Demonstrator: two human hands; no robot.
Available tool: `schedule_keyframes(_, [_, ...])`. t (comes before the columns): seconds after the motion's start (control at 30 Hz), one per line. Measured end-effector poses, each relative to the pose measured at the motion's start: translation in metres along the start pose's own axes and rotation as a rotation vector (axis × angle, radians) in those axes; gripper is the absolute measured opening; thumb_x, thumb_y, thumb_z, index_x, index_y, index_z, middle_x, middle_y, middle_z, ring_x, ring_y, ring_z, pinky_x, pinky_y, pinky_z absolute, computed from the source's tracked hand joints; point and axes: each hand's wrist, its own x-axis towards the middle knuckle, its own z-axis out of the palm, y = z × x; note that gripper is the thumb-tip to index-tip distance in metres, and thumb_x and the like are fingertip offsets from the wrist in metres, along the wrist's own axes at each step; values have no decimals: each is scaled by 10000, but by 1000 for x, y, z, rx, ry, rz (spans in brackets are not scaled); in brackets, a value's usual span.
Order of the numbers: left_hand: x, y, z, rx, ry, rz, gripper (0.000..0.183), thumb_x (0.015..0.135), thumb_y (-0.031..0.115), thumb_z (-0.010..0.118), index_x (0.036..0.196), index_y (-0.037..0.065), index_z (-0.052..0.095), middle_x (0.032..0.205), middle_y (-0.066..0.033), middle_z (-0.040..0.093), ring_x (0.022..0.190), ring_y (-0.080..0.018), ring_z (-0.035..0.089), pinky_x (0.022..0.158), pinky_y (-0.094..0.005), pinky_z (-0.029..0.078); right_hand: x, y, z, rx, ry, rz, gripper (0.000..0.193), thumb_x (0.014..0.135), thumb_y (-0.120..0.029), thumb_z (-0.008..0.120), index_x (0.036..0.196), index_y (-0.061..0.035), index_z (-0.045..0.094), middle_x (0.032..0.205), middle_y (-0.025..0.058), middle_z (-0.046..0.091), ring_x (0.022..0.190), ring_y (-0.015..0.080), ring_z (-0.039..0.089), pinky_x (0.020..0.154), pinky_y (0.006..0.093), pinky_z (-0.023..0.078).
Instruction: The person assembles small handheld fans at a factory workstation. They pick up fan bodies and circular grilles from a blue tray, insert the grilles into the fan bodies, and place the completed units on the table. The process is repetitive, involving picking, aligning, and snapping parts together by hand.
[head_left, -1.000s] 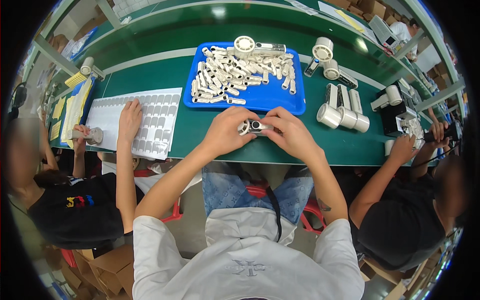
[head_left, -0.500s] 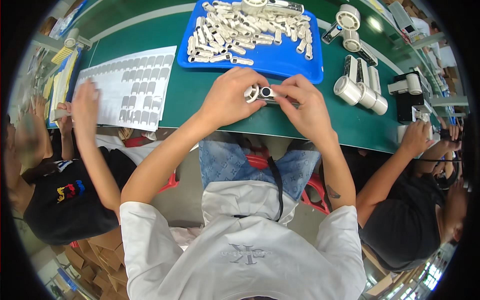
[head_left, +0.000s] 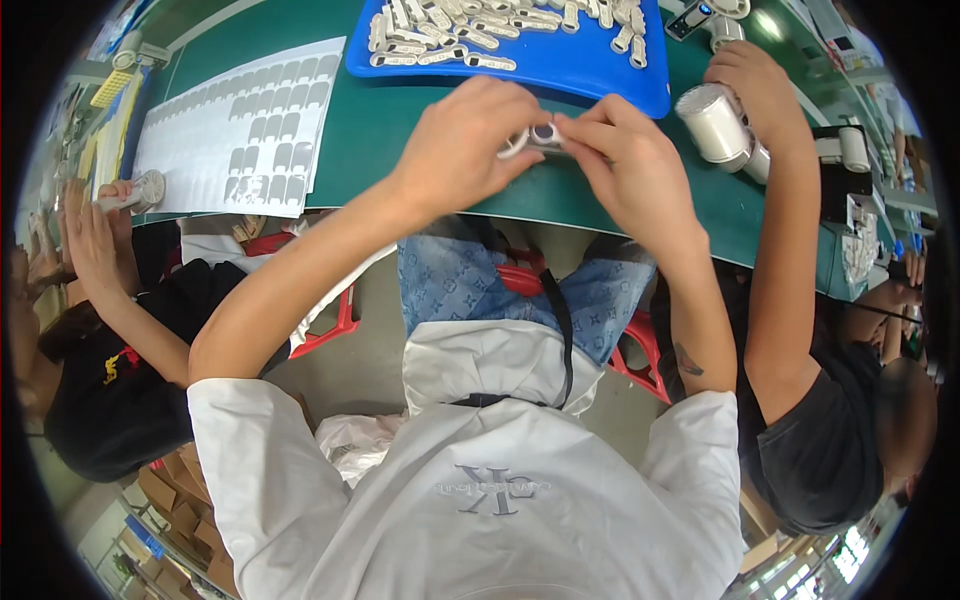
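Holding the fan (head_left: 544, 134) in front of me, I have both hands on it, just over the near edge of the green table (head_left: 372, 165). My left hand (head_left: 468, 145) is curled round its left side, the fingers bent over the far side and the thumb coming in from nearer my body, so that a white ring shows beside the fingertips. My right hand (head_left: 632, 165) works in a narrow pinch: thumb and forefinger nearly meet at the right of the fan's round end, which carries a dark spot facing up. My fingers cover most of the rest, so I cannot tell how the body lies inside the grip.

Beyond my hands lies the blue tray (head_left: 600, 72), with many small white parts (head_left: 485, 38) heaped in it. Left of my left hand, a white sheet (head_left: 225, 135) with rows of grey shapes lies flat on the table. To my right, a co-worker's hand (head_left: 755, 88) reaches over the white cylinders (head_left: 712, 125); I cannot tell whether it grips one. At my far left, another co-worker has a second fan (head_left: 148, 190) in hand, near the sheet's corner.
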Motion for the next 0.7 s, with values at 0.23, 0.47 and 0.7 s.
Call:
schedule_keyframes(0.23, [-2, 50, -4, 143, -208, -225, 371, 665, 110, 813, 941, 90, 565, 1024, -64, 648, 945, -307, 603, 771, -440, 496, -20, 26, -7, 421, -313, 54, 441, 811, -147, 734, 1224, -52, 612, 1135, 118, 625, 1040, 300, 593, 876, 370, 489])
schedule_keyframes(0.47, [-14, 50, 20, 209, -121, -242, 371, 669, 146, 814, 929, 116, 550, 817, -56, 652, 822, -313, 623, 695, -434, 483, -42, 31, 14, 229, -109, -133, 524, 749, -121, 781, 1240, -54, 612, 1187, 115, 646, 1054, 316, 596, 906, 391, 494])
schedule_keyframes(0.7, [-5, 56, 15, 156, -118, -408, 342, 650, 139, 785, 943, 113, 610, 837, -68, 691, 849, -298, 640, 710, -446, 475, -34, 32, 12, 436, -162, 55, 494, 738, -132, 788, 1205, -45, 652, 1154, 106, 671, 1038, 292, 606, 910, 364, 485])
